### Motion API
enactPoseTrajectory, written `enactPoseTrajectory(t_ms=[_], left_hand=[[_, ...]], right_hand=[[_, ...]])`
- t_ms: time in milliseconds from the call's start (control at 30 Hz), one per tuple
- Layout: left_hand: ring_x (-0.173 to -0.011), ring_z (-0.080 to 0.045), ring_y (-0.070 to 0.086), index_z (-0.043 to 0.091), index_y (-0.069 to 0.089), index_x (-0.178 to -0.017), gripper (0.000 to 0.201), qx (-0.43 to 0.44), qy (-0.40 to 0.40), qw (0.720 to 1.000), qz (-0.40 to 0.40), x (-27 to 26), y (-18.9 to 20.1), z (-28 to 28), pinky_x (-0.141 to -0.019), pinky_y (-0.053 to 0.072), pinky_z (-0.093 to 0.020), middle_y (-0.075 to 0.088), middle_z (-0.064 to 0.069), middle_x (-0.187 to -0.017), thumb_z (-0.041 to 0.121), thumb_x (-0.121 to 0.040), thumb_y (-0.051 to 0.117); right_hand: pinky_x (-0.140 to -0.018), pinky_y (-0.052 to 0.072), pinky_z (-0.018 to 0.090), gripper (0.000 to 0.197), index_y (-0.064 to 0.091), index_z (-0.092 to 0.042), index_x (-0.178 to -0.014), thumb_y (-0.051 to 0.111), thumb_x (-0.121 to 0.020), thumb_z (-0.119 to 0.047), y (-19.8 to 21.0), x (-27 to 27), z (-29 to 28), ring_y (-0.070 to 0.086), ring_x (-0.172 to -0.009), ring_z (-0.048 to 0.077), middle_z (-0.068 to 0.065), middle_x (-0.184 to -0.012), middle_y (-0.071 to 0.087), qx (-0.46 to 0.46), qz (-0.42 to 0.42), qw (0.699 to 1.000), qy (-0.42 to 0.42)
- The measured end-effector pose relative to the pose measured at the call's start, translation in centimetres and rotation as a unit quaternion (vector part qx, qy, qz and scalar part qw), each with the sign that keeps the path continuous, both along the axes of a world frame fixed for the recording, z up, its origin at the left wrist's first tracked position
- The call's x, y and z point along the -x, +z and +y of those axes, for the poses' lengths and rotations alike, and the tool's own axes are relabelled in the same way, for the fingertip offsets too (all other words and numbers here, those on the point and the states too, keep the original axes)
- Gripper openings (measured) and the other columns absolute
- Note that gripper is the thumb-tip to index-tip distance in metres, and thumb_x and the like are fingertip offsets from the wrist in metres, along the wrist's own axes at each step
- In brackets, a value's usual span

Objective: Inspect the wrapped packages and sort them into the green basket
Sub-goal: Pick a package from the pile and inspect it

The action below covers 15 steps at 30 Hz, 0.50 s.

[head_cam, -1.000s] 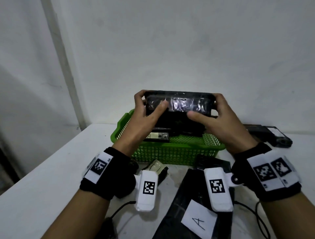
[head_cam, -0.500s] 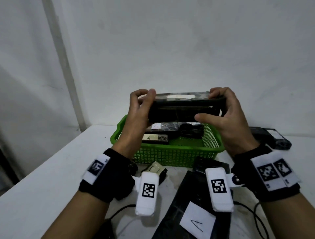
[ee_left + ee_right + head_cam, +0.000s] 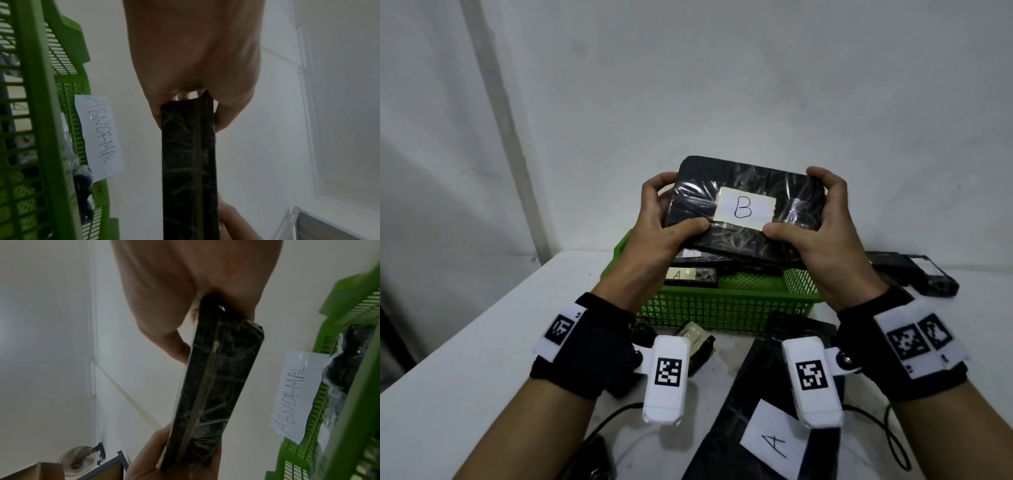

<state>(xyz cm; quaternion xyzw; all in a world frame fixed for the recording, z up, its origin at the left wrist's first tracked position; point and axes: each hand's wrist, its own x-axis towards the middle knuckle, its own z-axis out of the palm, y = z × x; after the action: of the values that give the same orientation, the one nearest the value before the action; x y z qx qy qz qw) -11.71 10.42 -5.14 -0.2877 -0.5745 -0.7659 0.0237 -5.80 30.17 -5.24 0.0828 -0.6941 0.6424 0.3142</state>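
Both my hands hold up a flat black package (image 3: 743,209) wrapped in clear film, its white label marked B facing me. My left hand (image 3: 664,219) grips its left end, my right hand (image 3: 811,212) grips its right end, thumbs on the front face. The package hangs above the green basket (image 3: 722,308). The wrist views show its thin edge (image 3: 188,162) (image 3: 213,386) between the fingers. The basket (image 3: 51,129) (image 3: 359,369) carries a paper tag reading ABNORMAL (image 3: 100,134) (image 3: 298,395) and holds wrapped packages, one labelled A (image 3: 688,275).
On the white table (image 3: 482,342) a long black package labelled A (image 3: 767,428) lies near me. A small cream and black item (image 3: 697,341) sits in front of the basket. More black packages (image 3: 914,274) lie at the right. A wall stands close behind.
The package has been turned over in both hands: its dark back showed first, then its edge, and now the face with the B label looks at me.
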Motion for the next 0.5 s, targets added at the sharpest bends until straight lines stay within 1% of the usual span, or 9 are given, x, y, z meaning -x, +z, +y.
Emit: enactPoseTrajectory(t_ms=[67,133,167,233,300,367,400,433,500], left_hand=[[-0.095,-0.017,0.068,0.023,0.031,-0.138,0.07,-0.017,-0.011,1.0,0.003,0.1,-0.4,0.3,-0.077,0.057,-0.03,0.064,-0.005,-0.116,-0.012,-0.085,0.061],[-0.098,-0.022,0.067,0.024,0.031,-0.141,0.075,-0.033,-0.028,0.999,-0.014,0.0,-0.6,0.7,-0.081,0.058,-0.036,0.066,-0.008,-0.115,-0.003,-0.079,0.062],[-0.099,-0.024,0.067,0.022,0.035,-0.14,0.071,-0.047,-0.04,0.998,-0.03,-0.2,-0.6,0.7,-0.082,0.059,-0.038,0.066,-0.009,-0.114,0.002,-0.078,0.061],[-0.094,-0.024,0.068,0.013,0.051,-0.126,0.047,-0.097,-0.071,0.99,-0.078,-0.3,-0.3,0.7,-0.078,0.06,-0.038,0.069,-0.006,-0.103,0.014,-0.079,0.057],[-0.089,-0.022,0.068,0.014,0.056,-0.118,0.037,-0.12,-0.092,0.983,-0.103,-0.3,0.0,0.1,-0.079,0.058,-0.038,0.071,-0.003,-0.095,0.024,-0.083,0.053],[-0.089,-0.018,0.069,0.02,0.051,-0.125,0.038,-0.071,-0.064,0.993,-0.07,-0.7,0.5,-0.1,-0.077,0.058,-0.042,0.072,0.002,-0.097,0.028,-0.088,0.053],[-0.089,-0.016,0.071,0.023,0.047,-0.128,0.039,-0.038,-0.041,0.997,-0.044,-0.9,0.8,-0.1,-0.073,0.06,-0.043,0.073,0.004,-0.099,0.029,-0.091,0.057],[-0.09,-0.016,0.072,0.024,0.043,-0.129,0.042,-0.012,-0.018,1.0,-0.023,-1.2,0.9,0.1,-0.069,0.06,-0.042,0.073,0.003,-0.103,0.03,-0.092,0.063],[-0.093,-0.019,0.073,0.025,0.041,-0.126,0.047,0.015,0.019,1.0,0.01,-1.8,1.1,0.6,-0.068,0.06,-0.041,0.067,-0.009,-0.117,0.027,-0.089,0.068]], right_hand=[[-0.084,0.062,0.036,0.083,0.033,-0.029,-0.139,0.076,-0.078,0.008,0.4,-0.3,0.1,0.067,-0.093,0.001,-0.005,-0.125,0.054,-0.029,0.014,0.999,-0.012],[-0.091,0.06,0.042,0.085,0.032,-0.03,-0.137,0.076,-0.077,0.01,0.8,-0.6,0.4,0.067,-0.098,0.004,-0.006,-0.127,0.053,-0.06,0.042,0.997,-0.011],[-0.094,0.058,0.042,0.086,0.031,-0.03,-0.137,0.076,-0.076,0.011,1.0,-0.8,0.6,0.066,-0.101,0.005,-0.006,-0.127,0.053,-0.076,0.054,0.996,-0.002],[-0.095,0.058,0.04,0.087,0.028,-0.028,-0.137,0.077,-0.076,0.01,1.1,-0.9,1.0,0.065,-0.104,0.005,-0.005,-0.127,0.053,-0.095,0.058,0.994,0.016],[-0.099,0.055,0.035,0.084,0.027,-0.027,-0.138,0.079,-0.077,-0.003,0.9,-0.8,1.0,0.061,-0.111,0.003,-0.005,-0.133,0.048,-0.113,0.052,0.992,-0.006],[-0.11,0.039,0.021,0.082,0.029,-0.022,-0.144,0.079,-0.079,-0.017,0.7,-0.7,0.7,0.045,-0.124,-0.002,-0.001,-0.143,0.039,-0.2,0.043,0.971,-0.126],[-0.113,0.033,0.023,0.083,0.03,-0.021,-0.147,0.078,-0.08,-0.022,0.7,-0.7,0.4,0.038,-0.129,0.002,0.001,-0.147,0.035,-0.253,0.043,0.95,-0.178],[-0.113,0.029,0.027,0.085,0.03,-0.023,-0.151,0.078,-0.081,-0.028,0.6,-0.9,0.1,0.033,-0.134,0.007,0.002,-0.15,0.033,-0.287,0.039,0.938,-0.19],[-0.111,0.03,0.029,0.089,0.025,-0.034,-0.155,0.074,-0.082,-0.046,0.7,-1.2,-0.6,0.033,-0.138,0.008,-0.004,-0.155,0.033,-0.289,0.011,0.951,-0.113]])
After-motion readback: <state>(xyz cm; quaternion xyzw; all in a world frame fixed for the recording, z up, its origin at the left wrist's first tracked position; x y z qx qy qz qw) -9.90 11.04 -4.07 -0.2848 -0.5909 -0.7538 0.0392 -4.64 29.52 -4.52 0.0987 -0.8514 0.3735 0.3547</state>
